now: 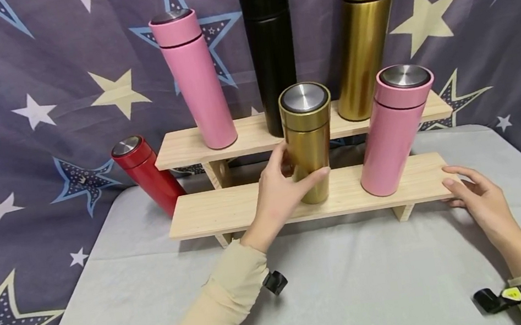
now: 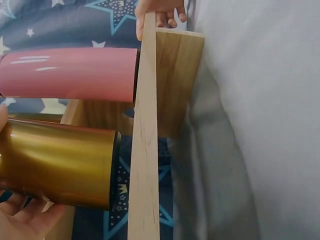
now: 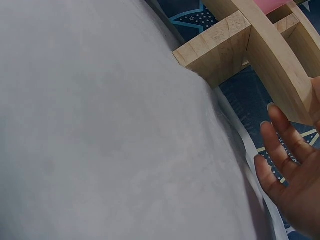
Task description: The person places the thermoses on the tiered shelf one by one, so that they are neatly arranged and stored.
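My left hand (image 1: 276, 198) grips the short gold thermos bottle (image 1: 310, 147) by its lower body, thumb at the front. In the left wrist view a narrow gap shows between the gold bottle's base and the wooden board (image 2: 145, 125). At the board's right end my right hand (image 1: 485, 204) holds the edge of the lower wooden shelf (image 1: 218, 214), with other fingers below it in the right wrist view. A short pink thermos bottle (image 1: 394, 135) stands on that shelf, between the gold bottle and my right hand.
On the upper shelf (image 1: 247, 136) stand a tall pink bottle (image 1: 196, 82), a tall black bottle (image 1: 272, 55) and a tall gold bottle (image 1: 366, 47). A red bottle (image 1: 149, 175) stands left of the shelves on the grey tablecloth (image 1: 357, 282). A star-patterned curtain (image 1: 61, 62) hangs behind.
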`<state>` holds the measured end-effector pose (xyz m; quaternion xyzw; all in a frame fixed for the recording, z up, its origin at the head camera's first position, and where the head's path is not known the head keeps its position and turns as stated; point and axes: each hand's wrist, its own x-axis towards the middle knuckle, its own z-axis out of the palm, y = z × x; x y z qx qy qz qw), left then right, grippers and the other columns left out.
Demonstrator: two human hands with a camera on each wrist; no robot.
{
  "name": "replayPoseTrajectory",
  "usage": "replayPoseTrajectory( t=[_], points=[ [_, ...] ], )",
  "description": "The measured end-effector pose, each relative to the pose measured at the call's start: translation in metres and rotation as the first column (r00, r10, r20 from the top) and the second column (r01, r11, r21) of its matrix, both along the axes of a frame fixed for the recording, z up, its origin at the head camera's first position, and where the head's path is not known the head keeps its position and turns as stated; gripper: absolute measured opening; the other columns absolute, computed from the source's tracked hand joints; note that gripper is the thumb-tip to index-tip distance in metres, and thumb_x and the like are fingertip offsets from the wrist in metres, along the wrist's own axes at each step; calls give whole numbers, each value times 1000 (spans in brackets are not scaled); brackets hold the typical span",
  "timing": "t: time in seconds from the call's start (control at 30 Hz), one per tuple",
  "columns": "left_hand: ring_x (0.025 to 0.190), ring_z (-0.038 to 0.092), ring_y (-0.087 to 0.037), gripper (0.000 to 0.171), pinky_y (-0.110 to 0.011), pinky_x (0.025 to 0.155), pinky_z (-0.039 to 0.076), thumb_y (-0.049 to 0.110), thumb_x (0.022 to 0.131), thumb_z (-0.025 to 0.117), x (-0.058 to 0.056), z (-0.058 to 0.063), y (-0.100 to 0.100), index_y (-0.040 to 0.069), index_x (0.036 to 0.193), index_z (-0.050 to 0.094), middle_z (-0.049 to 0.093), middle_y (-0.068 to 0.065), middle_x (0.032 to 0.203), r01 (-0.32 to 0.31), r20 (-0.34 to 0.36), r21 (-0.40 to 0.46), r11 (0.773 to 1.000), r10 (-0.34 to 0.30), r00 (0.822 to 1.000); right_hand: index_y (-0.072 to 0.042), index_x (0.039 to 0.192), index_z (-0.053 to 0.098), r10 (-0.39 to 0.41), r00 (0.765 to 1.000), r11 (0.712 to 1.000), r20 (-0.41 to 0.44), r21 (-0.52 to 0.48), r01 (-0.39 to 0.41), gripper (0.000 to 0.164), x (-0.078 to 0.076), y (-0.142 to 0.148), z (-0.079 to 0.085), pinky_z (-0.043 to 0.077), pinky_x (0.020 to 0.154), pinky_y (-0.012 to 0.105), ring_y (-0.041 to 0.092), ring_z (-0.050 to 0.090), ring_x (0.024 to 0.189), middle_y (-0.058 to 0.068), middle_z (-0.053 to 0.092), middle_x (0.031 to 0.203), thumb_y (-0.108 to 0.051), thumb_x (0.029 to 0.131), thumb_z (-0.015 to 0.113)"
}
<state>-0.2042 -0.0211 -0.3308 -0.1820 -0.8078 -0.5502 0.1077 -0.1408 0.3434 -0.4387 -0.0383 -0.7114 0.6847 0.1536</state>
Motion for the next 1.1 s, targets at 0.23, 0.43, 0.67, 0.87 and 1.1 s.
replayPoseTrajectory(
  t=[0.23,0.43,0.67,0.87,1.1],
  points=[
    [103,60,-11,74,-35,89,49,49,75,84,-4,-3,6,25,136,51,64,3,117,-10,61,-26,1000,12,998,-18,128,66,-10,1000,1000,5,22,10,32,0,0,-1,52,63,15,-3,64,82,-16,61,111,-15,96,67],
    [106,60,-11,76,-32,92,50,51,75,84,-8,-6,9,26,138,49,64,2,118,15,70,-14,1000,-14,997,-18,127,66,1,1000,1000,-2,-3,-1,32,0,-1,-2,53,63,16,-2,65,81,-15,63,111,-14,96,67],
    [113,58,-11,79,-32,97,47,52,77,82,-12,-6,9,24,141,45,60,2,123,33,90,0,999,-33,995,-18,127,66,6,1000,1000,-9,-12,-6,31,0,1,0,53,63,16,-1,65,80,-15,65,108,-14,96,67],
    [118,56,-12,82,-32,101,44,50,79,81,-12,-4,9,21,145,41,57,0,127,68,128,-5,998,-67,989,-17,127,66,16,1000,999,-16,-28,-17,31,0,1,0,53,62,16,-1,65,80,-14,66,106,-12,96,67],
    [123,51,-14,82,-32,102,44,44,84,79,-8,-4,4,17,148,36,54,-3,133,82,130,-68,994,-72,989,-16,127,66,27,999,999,-29,-39,-29,31,-1,1,1,53,62,17,0,66,78,-13,67,106,-11,96,67]
  ],
)
